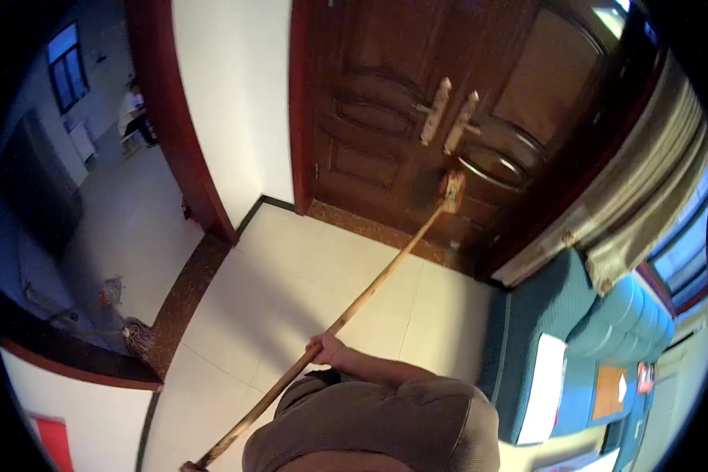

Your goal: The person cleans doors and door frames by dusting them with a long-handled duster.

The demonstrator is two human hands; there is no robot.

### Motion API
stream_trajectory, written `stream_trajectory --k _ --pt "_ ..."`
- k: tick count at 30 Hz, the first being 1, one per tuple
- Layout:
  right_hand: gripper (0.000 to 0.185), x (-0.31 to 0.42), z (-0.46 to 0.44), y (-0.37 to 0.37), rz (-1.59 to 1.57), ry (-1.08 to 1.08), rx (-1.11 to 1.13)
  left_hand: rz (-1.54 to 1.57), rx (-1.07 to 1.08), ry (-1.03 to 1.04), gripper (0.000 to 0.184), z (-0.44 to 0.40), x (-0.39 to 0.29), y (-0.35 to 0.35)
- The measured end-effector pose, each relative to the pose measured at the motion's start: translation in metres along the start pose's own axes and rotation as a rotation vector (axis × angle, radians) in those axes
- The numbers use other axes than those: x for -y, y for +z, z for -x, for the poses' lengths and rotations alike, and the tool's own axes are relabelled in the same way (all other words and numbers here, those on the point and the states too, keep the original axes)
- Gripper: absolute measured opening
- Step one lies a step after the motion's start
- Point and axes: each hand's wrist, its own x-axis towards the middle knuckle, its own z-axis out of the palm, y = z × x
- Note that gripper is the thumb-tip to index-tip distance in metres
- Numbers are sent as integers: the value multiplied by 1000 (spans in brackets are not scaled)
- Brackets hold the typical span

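My right hand [326, 348] was wrapped around a long, light-brown wooden pole [385, 273], just in front of my brown fabric top [370, 429]. The pole's near end ran down to the lower left edge, where the view was cut off; I could not tell whether my left hand gripped it there. From my right hand the pole slanted away over the cream tiled floor [330, 252] to its blurred brown-and-cream head [451, 193].

To my left, a mop head of brownish strings [139, 338] lay beside a dark brown speckled threshold strip [185, 295]. To my right stood a blue ribbed-fabric sofa [527, 307], with a white rectangular cloth or sheet [544, 385] over its near part.

Farther ahead was a dark brown panelled double door [377, 102] with two ornate pale metal handles [436, 114]. The pole's head overlapped its lower part, though I could not tell if they touched. Beige curtains [629, 173] hung right of the door. Through the dark red doorway frame [185, 149], a person [134, 110] sat in a dim room, near a dark-framed window [67, 67].
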Motion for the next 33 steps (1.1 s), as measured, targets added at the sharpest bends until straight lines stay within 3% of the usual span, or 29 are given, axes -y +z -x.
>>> stream_trajectory --k 2,4,8,10,11,12,16,18,22,25,27,28,30,33 --pt "12 -12 5 0 38 118 288 22 5 -18 14 -6 25 14" --pt "10 -22 24 14 203 295 428 106 -111 -74 13 -5 49 31" --pt "5 -48 80 45 473 292 494 51 -171 -176 23 -3 102 117" --pt "5 -50 87 55 547 311 498 215 -287 -146 17 26 95 132" --pt "6 -50 84 53 590 344 601 194 -124 -131 22 33 97 142" --pt "8 -48 83 57 631 379 705 218 -135 -158 22 42 83 147" --pt "10 -49 117 84 798 326 744 326 479 -378 10 84 3 129" --pt "9 -43 119 96 869 296 782 262 33 -256 21 125 -40 168" --pt "8 -38 154 140 1036 192 810 310 10 -291 24 135 -121 197" --pt "5 -38 161 175 1124 60 856 453 179 -375 27 118 -170 203" --pt "5 -45 179 203 1215 12 901 1064 871 -715 28 82 -176 189" --pt "5 -52 188 217 1274 -44 944 1092 861 -730 28 69 -182 171" --pt "11 -66 206 243 1379 -90 1019 819 807 -372 32 54 -200 132" --pt "25 -89 232 281 1582 -313 1247 901 611 -457 32 34 -218 142"
